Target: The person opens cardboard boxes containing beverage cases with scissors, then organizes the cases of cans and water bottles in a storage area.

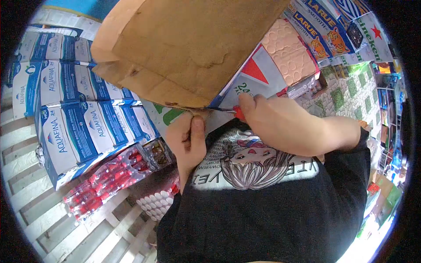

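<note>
A large brown cardboard sheet [175,48] fills the top centre, its lower edge torn and creased. Under it lies a grey-and-green printed carton piece [252,76] with a red triangle. My left hand [188,140] grips the lower edge of the cardboard, thumb on top. My right hand [280,122] is closed around a red-handled tool [239,113], whose thin metal part points left against the cardboard edge. The tool's full shape is hidden by my fingers.
Stacked Aquafina cartons [61,131] stand at the left, above packs of red bottles [107,179] on a white slatted surface [44,228]. Larue cartons [315,30] and a Heineken carton [372,39] are at the upper right. Stocked shelves [386,118] line the right edge.
</note>
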Available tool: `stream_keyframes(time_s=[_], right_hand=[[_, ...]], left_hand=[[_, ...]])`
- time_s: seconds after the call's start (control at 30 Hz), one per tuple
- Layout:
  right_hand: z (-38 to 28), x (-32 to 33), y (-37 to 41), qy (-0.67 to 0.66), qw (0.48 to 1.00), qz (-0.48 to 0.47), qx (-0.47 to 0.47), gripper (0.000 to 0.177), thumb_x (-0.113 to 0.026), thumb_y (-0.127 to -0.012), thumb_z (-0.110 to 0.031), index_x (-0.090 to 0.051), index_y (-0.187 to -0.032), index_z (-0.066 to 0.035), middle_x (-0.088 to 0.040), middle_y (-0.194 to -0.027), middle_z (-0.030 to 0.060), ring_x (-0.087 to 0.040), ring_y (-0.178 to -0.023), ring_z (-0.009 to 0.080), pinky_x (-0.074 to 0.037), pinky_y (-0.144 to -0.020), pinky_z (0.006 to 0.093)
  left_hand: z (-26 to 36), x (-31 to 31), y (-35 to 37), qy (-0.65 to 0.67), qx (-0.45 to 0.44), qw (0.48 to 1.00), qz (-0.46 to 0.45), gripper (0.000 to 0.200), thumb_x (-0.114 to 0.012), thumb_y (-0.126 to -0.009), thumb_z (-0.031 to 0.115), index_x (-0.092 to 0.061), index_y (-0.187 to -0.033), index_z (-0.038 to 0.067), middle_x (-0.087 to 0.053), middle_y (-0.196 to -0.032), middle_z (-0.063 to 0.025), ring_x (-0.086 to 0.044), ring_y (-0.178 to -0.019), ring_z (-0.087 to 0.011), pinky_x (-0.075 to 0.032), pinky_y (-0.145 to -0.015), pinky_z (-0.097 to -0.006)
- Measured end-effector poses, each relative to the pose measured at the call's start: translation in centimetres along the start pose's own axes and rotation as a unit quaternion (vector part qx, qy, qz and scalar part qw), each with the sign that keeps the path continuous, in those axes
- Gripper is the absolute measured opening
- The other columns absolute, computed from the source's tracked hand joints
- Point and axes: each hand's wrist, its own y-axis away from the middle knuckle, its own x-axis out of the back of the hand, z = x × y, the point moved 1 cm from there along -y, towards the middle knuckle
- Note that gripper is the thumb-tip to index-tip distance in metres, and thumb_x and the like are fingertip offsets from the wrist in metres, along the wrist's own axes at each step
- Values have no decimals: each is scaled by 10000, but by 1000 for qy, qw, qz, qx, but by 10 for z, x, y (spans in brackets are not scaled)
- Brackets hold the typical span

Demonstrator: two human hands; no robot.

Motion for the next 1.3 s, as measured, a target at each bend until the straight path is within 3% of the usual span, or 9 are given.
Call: stream_keyframes(time_s=[0.27,0.37,0.43,0.77,0.87,0.97,1.03,1.13,1.3], right_hand=[[-5,-7,-5,-28,999,19,12,231,-509,-632,-39,-377,-800,50,-504,-582,142,-551,-481,252,-429,-375,297],[-6,-6,-1,-25,999,16,13,224,-508,-634,-38,-377,-794,47,-505,-572,132,-550,-479,247,-431,-381,294],[-5,-6,0,-23,1000,8,0,223,-509,-633,-37,-377,-792,46,-506,-567,127,-549,-478,245,-432,-385,293],[5,-6,10,-40,999,1,-8,185,-469,-677,-47,-389,-803,62,-515,-544,127,-557,-492,248,-436,-403,308],[2,-8,8,-47,999,25,-1,184,-477,-673,-40,-398,-800,67,-525,-524,124,-567,-496,241,-440,-391,299],[-1,-9,6,-46,999,17,-2,190,-488,-662,-34,-397,-795,68,-530,-535,128,-570,-508,241,-443,-398,298],[-2,-8,5,-42,999,4,-7,193,-490,-659,-31,-397,-795,70,-533,-540,130,-571,-511,241,-445,-401,297],[-4,-9,4,-66,997,-8,-26,224,-506,-659,-52,-398,-808,78,-535,-541,129,-570,-505,241,-446,-401,293],[-9,-11,-1,-37,999,30,-25,173,-473,-651,-32,-400,-778,60,-516,-554,144,-553,-474,238,-425,-381,284]], left_hand=[[-3,-4,1,-33,-19,999,-22,154,-437,-759,98,-477,-646,1,-415,-512,-96,-401,-453,-185,-303,-444,-269],[-10,-7,6,25,-27,999,7,183,-430,-775,114,-475,-640,-1,-422,-502,-63,-392,-451,-144,-297,-438,-245],[-6,-12,8,138,50,983,108,206,-424,-788,128,-472,-636,-3,-429,-515,-25,-382,-463,-91,-286,-433,-212],[-15,-9,4,282,35,952,116,194,-452,-796,174,-480,-686,16,-427,-546,12,-349,-448,-53,-248,-390,-189],[-11,-5,2,205,53,973,95,201,-425,-806,159,-472,-674,16,-407,-527,13,-346,-448,-61,-234,-392,-197],[1,2,-1,37,-10,999,-21,211,-390,-814,140,-471,-668,11,-393,-517,7,-341,-450,-69,-237,-404,-207],[3,3,-3,-29,3,995,-92,127,-397,-760,50,-474,-673,-3,-435,-540,-73,-425,-481,-163,-322,-469,-263],[1,-2,-1,-51,-47,996,-47,112,-400,-749,42,-478,-681,-2,-433,-535,-96,-433,-474,-195,-328,-467,-274],[-1,-6,1,-43,-22,999,-19,117,-403,-752,46,-466,-665,0,-420,-518,-90,-424,-464,-188,-321,-455,-270]])
